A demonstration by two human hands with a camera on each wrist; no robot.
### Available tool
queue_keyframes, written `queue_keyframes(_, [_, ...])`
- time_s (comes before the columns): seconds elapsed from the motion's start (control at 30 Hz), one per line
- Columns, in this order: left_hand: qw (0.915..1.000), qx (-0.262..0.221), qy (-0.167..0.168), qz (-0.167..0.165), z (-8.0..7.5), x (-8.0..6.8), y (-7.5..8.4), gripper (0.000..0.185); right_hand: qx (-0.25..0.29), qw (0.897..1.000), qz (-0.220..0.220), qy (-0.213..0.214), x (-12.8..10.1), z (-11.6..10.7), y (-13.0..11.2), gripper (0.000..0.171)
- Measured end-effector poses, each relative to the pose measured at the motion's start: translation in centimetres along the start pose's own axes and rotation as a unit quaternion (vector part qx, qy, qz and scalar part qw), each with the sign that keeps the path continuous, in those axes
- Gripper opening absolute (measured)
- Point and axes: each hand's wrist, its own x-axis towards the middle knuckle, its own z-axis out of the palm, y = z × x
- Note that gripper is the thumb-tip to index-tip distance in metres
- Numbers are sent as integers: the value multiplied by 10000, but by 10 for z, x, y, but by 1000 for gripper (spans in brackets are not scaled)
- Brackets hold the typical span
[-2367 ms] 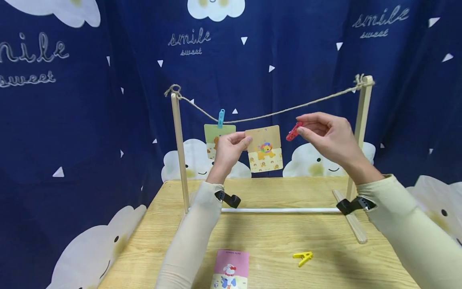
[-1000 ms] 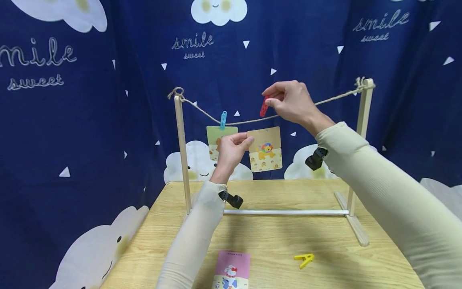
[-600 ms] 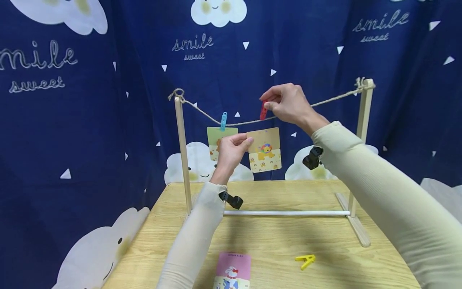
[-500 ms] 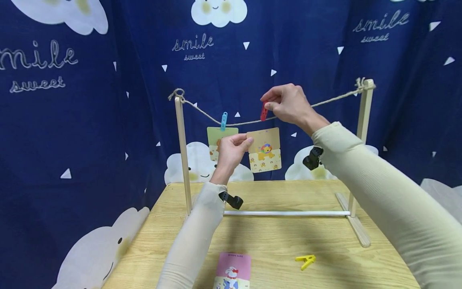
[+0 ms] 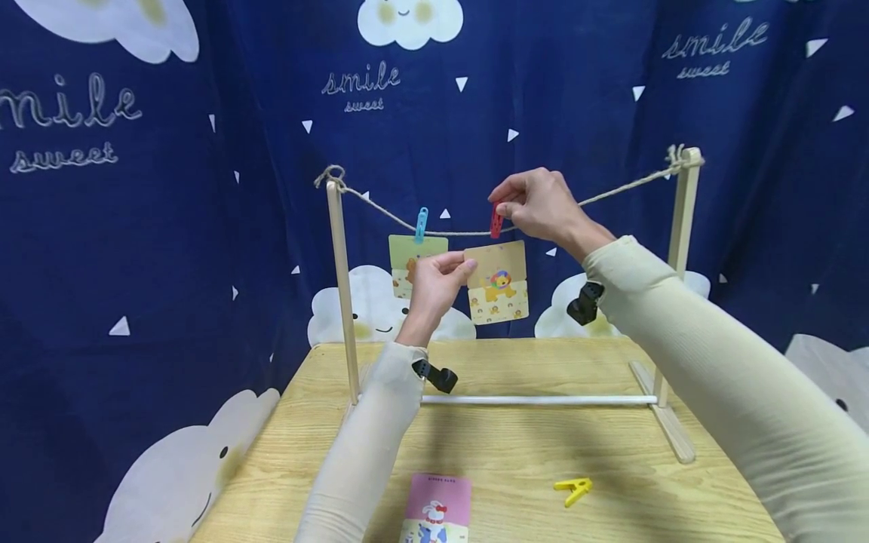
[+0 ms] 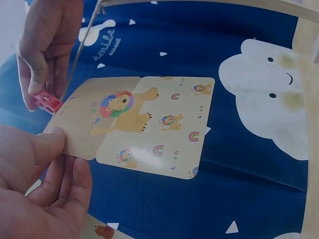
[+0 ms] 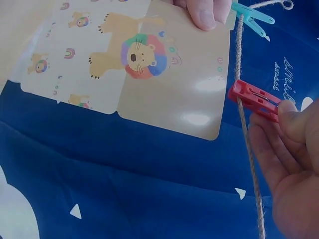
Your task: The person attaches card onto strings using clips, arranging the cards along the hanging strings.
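My left hand pinches a tan lion card by its upper left edge, thumb on the front. The card hangs slightly tilted below the twine. Between thumb and fingers of my right hand is a red clothespin, just above the card's top edge. In the right wrist view the red clothespin overlaps the twine, beside the card's edge. A green card, partly hidden behind my left hand, hangs from the twine by a blue clothespin.
Two wooden posts with a white crossbar carry the twine. On the wooden table lie a yellow clothespin and a pink rabbit card. A dark blue curtain hangs behind.
My right hand has brought the red clothespin leftward to the twine, then lowered it a little, with the twine dipping there. My left hand and the lion card have barely moved.
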Motion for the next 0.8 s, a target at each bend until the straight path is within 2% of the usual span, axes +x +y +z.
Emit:
queue_keyframes(0.23, [10000,14,10,18,0,0,-2,23,-3,10000,13,-44,1,3,1,19])
queue_keyframes(0.57, [10000,72,24,61,-1,-1,-3,26,-92,9996,-172,211,1,6,4,16])
queue_keyframes(0.8, [9999,95,-6,63,0,0,-3,24,-59,9999,-108,117,2,6,2,17])
